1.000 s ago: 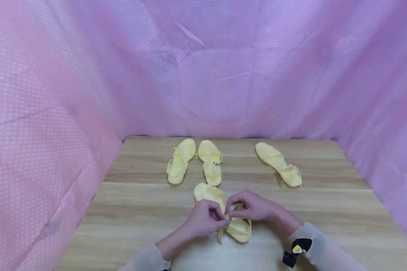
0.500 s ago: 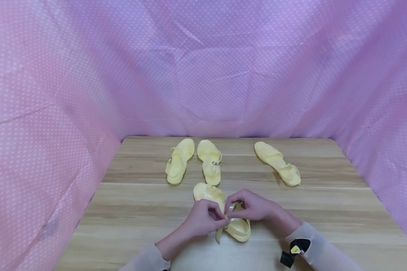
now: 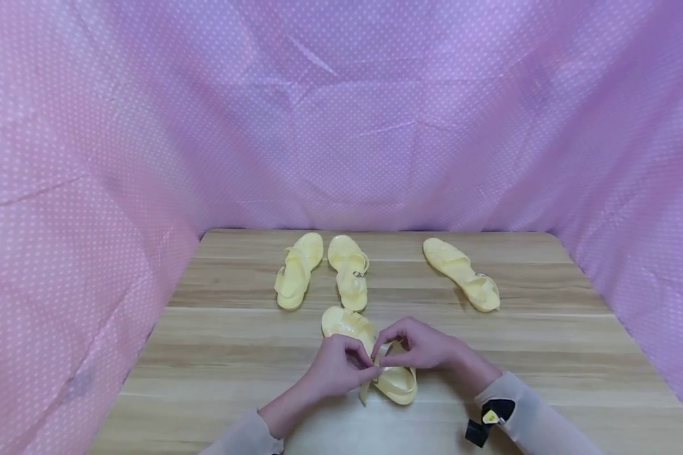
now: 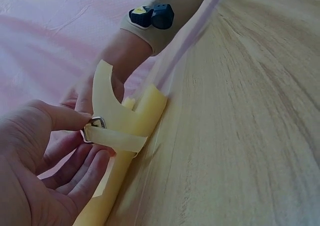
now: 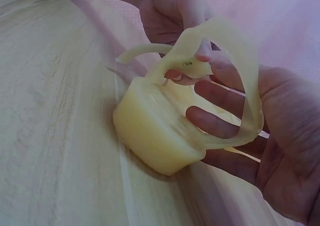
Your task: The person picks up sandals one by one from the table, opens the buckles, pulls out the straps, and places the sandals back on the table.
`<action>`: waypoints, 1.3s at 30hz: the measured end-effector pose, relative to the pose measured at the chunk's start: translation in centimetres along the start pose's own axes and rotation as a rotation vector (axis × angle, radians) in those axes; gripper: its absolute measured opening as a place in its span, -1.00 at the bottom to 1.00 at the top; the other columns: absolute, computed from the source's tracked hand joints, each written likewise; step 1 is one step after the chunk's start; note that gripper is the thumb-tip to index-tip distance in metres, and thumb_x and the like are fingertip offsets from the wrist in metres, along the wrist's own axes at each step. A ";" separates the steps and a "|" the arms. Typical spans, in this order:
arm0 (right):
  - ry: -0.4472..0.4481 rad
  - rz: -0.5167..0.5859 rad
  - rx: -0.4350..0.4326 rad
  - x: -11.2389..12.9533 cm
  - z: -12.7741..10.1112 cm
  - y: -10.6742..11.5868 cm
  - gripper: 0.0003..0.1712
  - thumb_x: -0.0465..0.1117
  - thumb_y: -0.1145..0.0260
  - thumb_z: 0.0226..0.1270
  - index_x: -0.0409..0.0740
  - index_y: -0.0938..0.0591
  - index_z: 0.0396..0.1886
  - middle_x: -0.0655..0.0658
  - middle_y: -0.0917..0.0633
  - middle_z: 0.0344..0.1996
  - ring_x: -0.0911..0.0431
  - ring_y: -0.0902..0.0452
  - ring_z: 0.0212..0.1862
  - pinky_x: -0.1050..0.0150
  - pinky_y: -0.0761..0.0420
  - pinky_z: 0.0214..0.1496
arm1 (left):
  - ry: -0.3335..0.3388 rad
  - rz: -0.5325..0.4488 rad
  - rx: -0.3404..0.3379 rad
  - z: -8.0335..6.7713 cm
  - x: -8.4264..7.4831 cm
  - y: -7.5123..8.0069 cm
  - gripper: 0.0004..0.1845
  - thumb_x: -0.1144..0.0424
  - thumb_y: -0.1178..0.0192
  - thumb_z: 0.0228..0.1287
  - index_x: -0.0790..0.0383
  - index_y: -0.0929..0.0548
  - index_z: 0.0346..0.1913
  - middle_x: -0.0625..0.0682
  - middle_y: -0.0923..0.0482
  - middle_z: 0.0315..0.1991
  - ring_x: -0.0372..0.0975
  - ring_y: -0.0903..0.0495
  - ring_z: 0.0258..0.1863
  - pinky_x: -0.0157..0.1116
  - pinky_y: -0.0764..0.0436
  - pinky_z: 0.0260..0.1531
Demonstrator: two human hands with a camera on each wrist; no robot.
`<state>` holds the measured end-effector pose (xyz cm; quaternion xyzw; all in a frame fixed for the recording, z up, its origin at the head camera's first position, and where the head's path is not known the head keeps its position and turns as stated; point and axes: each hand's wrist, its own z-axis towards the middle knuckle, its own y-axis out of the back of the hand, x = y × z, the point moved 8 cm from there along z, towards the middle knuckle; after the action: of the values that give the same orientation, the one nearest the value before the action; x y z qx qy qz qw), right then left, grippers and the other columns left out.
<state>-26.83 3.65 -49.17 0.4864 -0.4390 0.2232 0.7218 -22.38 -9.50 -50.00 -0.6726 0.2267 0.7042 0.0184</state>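
A pale yellow sandal (image 3: 398, 387) lies on the table in front of me, toe pointing away to the left. My left hand (image 3: 338, 368) pinches its ankle strap at a small metal buckle (image 4: 95, 128), thumb against the frame. A strap end (image 4: 120, 140) passes through the buckle and sticks out past it. From the other side my right hand (image 3: 421, 344) pinches the strap close to the same buckle. In the right wrist view the heel strap (image 5: 252, 100) loops up beside the right fingers, above the sandal's heel (image 5: 155, 136). Fingers partly hide the buckle in the head view.
Behind the worked sandal, two more yellow sandals, a left one (image 3: 298, 272) and a middle one (image 3: 350, 272), lie side by side. Another sandal (image 3: 461, 273) lies at the back right. A pink dotted curtain (image 3: 341, 126) surrounds the wooden table (image 3: 216, 379).
Both hands keep their grip at the buckle with barely any movement. Everything on the table sits slightly farther left in the head view.
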 end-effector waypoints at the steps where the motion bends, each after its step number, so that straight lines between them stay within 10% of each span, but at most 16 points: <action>1: 0.007 -0.003 0.000 0.0 0.0 -0.1 -0.91 -0.15 -0.44 0.49 0.07 -0.80 -0.09 0.06 -0.85 -0.23 0.38 -0.43 -0.37 0.35 -0.53 -0.40 | 0.003 -0.009 0.003 0.0 0.0 0.0 -0.86 0.40 -0.56 0.13 0.32 -0.78 -0.47 0.12 -0.80 -0.48 -0.43 -0.69 -0.53 -0.48 -0.71 -0.43; 11: -0.017 0.047 -0.012 -0.6 -0.4 0.2 -0.93 -0.22 -0.44 0.48 -0.07 -0.78 -0.12 -0.06 -0.86 -0.22 0.35 -0.67 -0.12 0.30 -0.70 0.04 | -0.003 -0.057 0.020 -0.2 -0.4 -0.3 -0.88 0.41 -0.55 0.14 0.36 -0.78 -0.42 0.19 -0.80 -0.44 -0.39 -0.72 -0.50 -0.49 -0.73 -0.40; 22: -0.012 0.141 0.040 -0.5 0.0 -0.7 -0.91 -0.25 -0.46 0.45 -0.04 -0.80 -0.11 -0.10 -0.86 -0.21 0.31 -0.71 -0.09 0.33 -0.71 0.07 | -0.020 -0.034 0.017 -0.1 0.0 -0.3 -0.86 0.40 -0.56 0.13 0.34 -0.77 -0.44 0.14 -0.80 -0.45 -0.42 -0.72 -0.52 -0.46 -0.75 -0.41; 30: 0.002 0.084 -0.017 -0.7 -0.2 -0.4 -0.96 -0.27 -0.40 0.50 -0.07 -0.75 -0.15 -0.09 -0.72 -0.37 0.42 -0.47 -0.33 0.47 -0.50 -0.33 | -0.014 -0.021 0.020 -0.1 0.1 -0.3 -0.86 0.38 -0.56 0.14 0.33 -0.77 -0.44 0.15 -0.79 -0.47 -0.42 -0.72 -0.53 -0.45 -0.75 -0.40; 39: -0.011 0.160 -0.013 -0.5 0.1 -0.6 -0.87 -0.27 -0.48 0.42 -0.17 -0.80 -0.09 -0.20 -0.82 -0.29 0.35 -0.65 -0.17 0.39 -0.69 -0.04 | -0.052 -0.018 0.007 0.1 -0.1 -0.1 -0.85 0.39 -0.57 0.13 0.34 -0.77 -0.45 0.17 -0.80 -0.47 -0.44 -0.71 -0.52 -0.46 -0.75 -0.41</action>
<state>-26.68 3.32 -49.84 0.4463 -0.4818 0.2746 0.7023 -22.40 -9.36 -49.96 -0.6561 0.2227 0.7203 0.0331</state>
